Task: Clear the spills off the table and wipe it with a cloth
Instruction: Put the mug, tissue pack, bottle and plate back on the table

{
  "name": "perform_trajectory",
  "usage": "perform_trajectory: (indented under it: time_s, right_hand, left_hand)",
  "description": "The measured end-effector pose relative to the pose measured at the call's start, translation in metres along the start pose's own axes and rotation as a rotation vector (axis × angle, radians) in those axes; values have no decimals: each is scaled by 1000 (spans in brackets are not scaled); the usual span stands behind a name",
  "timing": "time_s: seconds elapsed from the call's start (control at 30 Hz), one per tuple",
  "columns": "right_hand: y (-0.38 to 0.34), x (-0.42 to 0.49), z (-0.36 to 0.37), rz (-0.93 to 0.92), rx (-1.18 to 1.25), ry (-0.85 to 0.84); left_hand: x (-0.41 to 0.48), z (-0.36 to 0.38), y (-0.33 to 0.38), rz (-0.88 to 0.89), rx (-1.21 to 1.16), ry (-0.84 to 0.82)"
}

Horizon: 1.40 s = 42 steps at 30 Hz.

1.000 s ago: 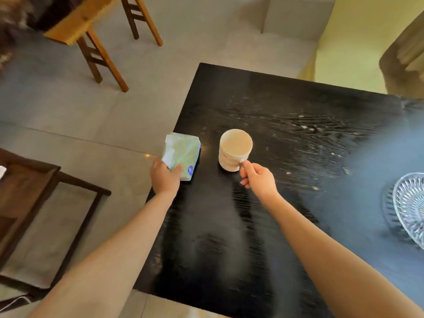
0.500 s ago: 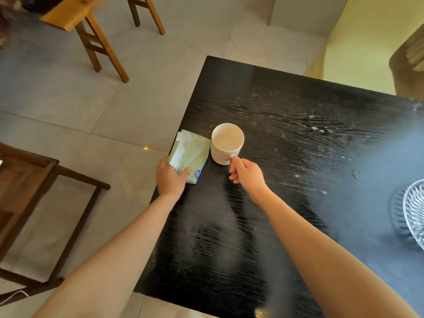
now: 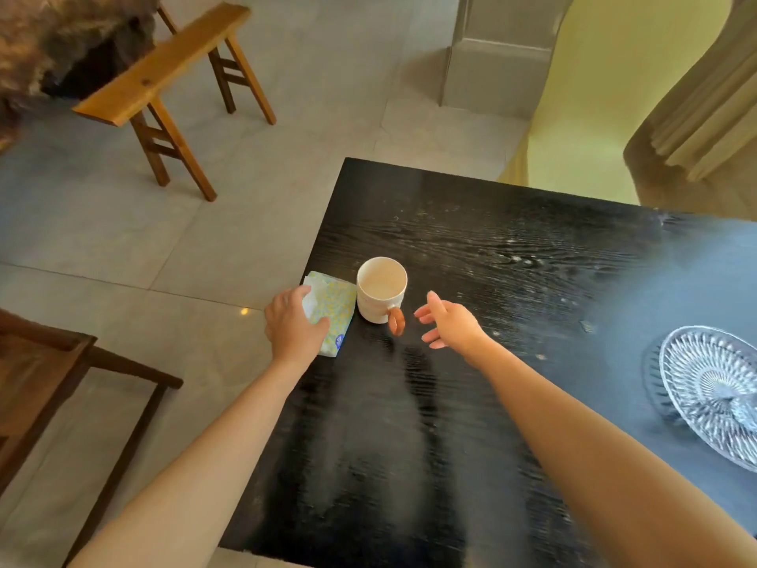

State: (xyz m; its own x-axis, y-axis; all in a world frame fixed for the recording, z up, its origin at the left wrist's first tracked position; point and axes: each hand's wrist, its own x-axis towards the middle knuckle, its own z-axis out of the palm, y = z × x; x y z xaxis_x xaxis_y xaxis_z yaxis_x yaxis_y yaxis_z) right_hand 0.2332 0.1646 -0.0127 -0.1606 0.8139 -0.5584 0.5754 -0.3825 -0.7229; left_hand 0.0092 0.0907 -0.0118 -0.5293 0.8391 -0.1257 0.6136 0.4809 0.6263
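Note:
A black wooden table carries small pale crumbs and specks across its middle and right. A green-and-yellow tissue pack lies flat at the table's left edge, a white tissue sticking out at its top. My left hand rests on the pack's near end, fingers curled over it. Right beside the pack stands a cream mug with a brown handle pointing toward me. My right hand hovers just right of the handle, fingers spread, touching nothing.
A cut-glass dish sits at the table's right edge. A wooden bench stands on the tiled floor at far left, a dark wooden chair frame at near left. Yellow cloth and curtains hang beyond the table's far side.
My right hand let go of the mug handle and drew back to the right, opening. The tissue pack now lies flat beside the mug under my left hand.

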Motion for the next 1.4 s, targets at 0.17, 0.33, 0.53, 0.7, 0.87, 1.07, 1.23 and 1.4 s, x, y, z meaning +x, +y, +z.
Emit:
perform_trajectory:
  time_s: [0.17,0.33,0.53,0.7,0.87,1.07,1.23,1.4]
  right_hand:
    - [-3,-30,-68,112,-11,-27]
    - [2,-63,-157,210,-53,-104]
    - [37,-109,-253,300,-208,-67]
    - [102,-148,-312,453,-294,-85]
    - [191,-182,-363,515,-223,-88]
    - [286,-197,-412,548,-177,-66]
    - [342,-190,-437,477,-80,71]
    - [376,-165,-438,399,-115,155]
  left_hand:
    - [-1,-18,65,214,126,-110]
    - [-14,-9,143,256,136,-437]
    - [-48,25,227,505,317,-665]
    - [-98,79,293,602,417,-746]
    - [-168,152,346,660,520,-855]
    - [-235,243,397,696,569,-908]
    - [-269,306,429,650,445,-905]
    - [-283,347,453,667,215,-844]
